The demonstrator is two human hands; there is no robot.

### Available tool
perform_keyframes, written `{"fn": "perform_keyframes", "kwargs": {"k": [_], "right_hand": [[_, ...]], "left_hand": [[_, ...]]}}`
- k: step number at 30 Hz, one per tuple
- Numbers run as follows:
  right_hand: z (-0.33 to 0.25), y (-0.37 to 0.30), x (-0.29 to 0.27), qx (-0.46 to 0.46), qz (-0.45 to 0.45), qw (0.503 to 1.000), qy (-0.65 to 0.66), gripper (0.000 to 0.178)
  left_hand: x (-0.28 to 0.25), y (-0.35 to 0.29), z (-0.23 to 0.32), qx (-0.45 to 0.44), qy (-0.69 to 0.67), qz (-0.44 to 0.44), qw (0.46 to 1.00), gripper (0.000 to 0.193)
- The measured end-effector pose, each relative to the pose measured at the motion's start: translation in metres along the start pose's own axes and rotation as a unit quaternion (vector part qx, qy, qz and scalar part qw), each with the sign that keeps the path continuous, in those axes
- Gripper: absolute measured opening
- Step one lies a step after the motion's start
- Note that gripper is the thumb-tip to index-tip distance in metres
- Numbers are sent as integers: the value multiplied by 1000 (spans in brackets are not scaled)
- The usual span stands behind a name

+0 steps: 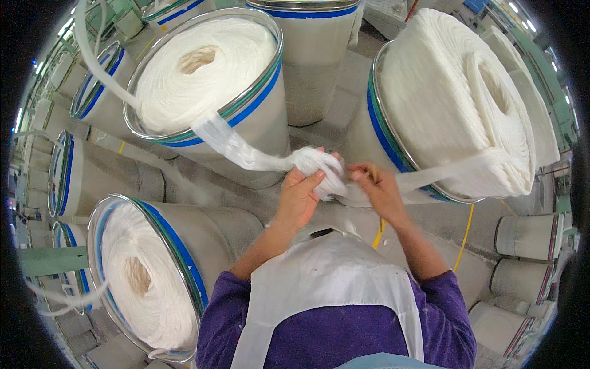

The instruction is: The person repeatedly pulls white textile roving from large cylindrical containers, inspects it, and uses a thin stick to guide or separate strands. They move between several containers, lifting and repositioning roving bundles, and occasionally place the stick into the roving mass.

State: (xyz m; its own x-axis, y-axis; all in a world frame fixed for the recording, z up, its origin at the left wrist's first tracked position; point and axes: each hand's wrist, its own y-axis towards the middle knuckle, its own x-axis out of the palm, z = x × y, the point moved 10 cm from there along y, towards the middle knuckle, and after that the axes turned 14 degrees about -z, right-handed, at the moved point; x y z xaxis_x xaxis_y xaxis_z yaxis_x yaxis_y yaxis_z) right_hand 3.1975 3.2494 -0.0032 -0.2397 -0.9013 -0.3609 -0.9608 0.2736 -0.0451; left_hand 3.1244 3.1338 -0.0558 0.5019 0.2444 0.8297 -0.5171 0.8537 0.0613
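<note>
My left hand (pixel 300 197) is closed around a bunched loop of white fibre sliver (pixel 319 169), thumb on top. From this bunch a flat sliver strand (pixel 236 150) runs up over the rim of the upper left can (pixel 255 129). Close beside it, my right hand (pixel 382 192) has its fingers pinched together at the bunch's right side, slightly blurred. Another sliver strand (pixel 442 173) stretches from behind the right hand to the tall white coil (pixel 430 86) that bulges above the right can (pixel 361 138). What lies between the right fingertips is partly hidden.
At lower left stands another can (pixel 209 237) filled with coiled sliver. More cans line the left side, including one can (pixel 110 175) lying sideways in this view. A can (pixel 310 67) stands at the back. Several cans (pixel 525 237) are at right. Yellow lines (pixel 465 237) mark the floor.
</note>
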Motion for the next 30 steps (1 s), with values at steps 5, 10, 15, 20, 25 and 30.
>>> {"fn": "perform_keyframes", "kwargs": {"k": [5, 10, 15, 20, 25, 30], "right_hand": [[-73, 17, -10, -30, -153, 976, 153, 51], [-111, 62, 40, -42, -235, 963, 126, 55], [-97, 101, 52, -14, -201, 977, 66, 53], [-105, 108, 49, -3, -237, 971, -28, 43], [-143, 73, 51, -109, -432, 895, -8, 34], [-130, 72, 35, -27, -378, 923, -65, 32]], "left_hand": [[18, -2, -11, -59, 12, -43, 997, 38], [36, -10, -21, -98, 22, -84, 991, 35], [47, -18, -18, -144, 116, -105, 977, 33], [34, -20, -4, -156, 261, -38, 952, 36], [16, -23, 4, -152, 273, 14, 950, 25], [26, -16, 9, -103, 331, -39, 937, 19]]}}
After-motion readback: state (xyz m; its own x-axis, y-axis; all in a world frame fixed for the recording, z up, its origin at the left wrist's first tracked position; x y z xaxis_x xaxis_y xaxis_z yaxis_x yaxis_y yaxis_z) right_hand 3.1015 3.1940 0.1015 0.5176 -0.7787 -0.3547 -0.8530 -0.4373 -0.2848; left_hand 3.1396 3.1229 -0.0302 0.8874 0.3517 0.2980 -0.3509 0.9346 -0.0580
